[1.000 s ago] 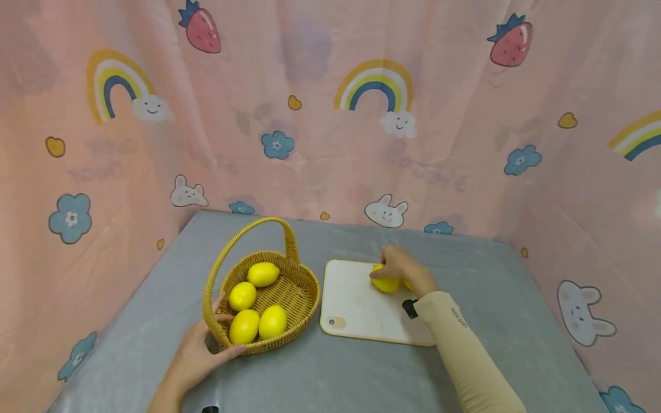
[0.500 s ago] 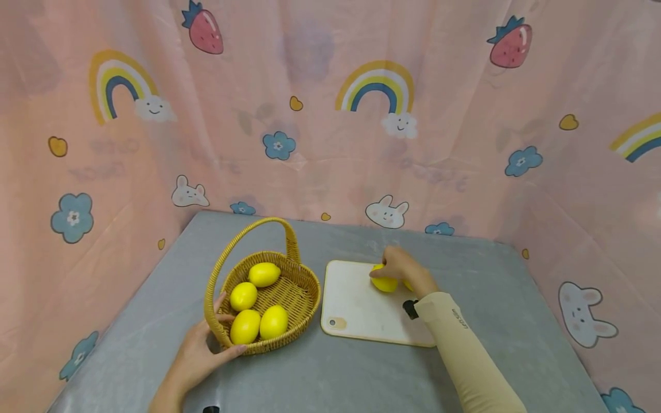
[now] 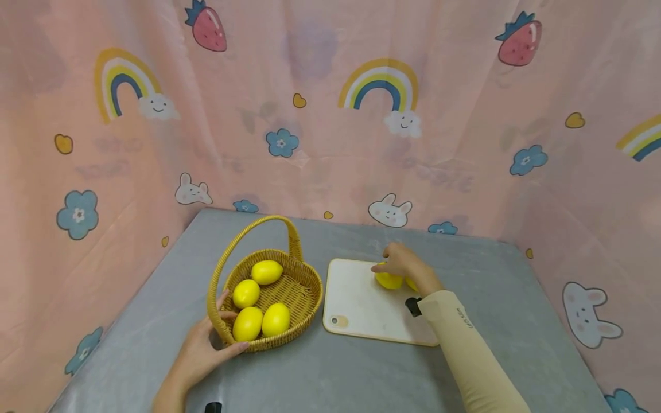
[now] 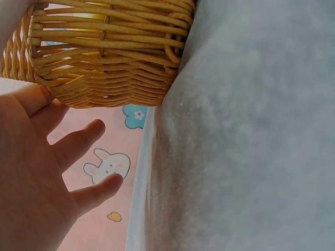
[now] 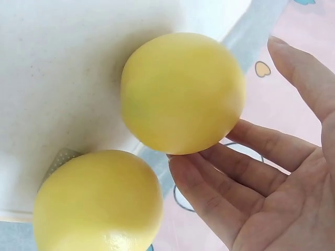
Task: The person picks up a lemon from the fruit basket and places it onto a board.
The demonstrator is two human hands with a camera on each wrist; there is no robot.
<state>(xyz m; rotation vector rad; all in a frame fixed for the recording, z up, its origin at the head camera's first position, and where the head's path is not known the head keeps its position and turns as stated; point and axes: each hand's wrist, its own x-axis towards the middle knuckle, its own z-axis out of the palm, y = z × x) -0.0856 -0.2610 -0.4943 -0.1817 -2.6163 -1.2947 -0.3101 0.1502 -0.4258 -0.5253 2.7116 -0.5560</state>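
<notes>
On the left stands a yellow wicker basket with an arched handle; several lemons lie in it. My left hand holds the basket's near left side, thumb at the front rim and fingers by the handle's foot. In the left wrist view, two fingers of that hand spread away from the weave. My right hand is over a white cutting board. Its fingers touch a lemon with a loose, spread grasp, one digit standing apart. Beside it is a second lemon, mostly hidden in the head view.
A grey cloth covers the table. Pink printed curtains rise at the back and both sides. A small grey dotted patch shows beside the second lemon on the board.
The right hand's fingers have spread apart and loosened round the lemon on the board. The left hand stays at the basket; the head view has shifted slightly.
</notes>
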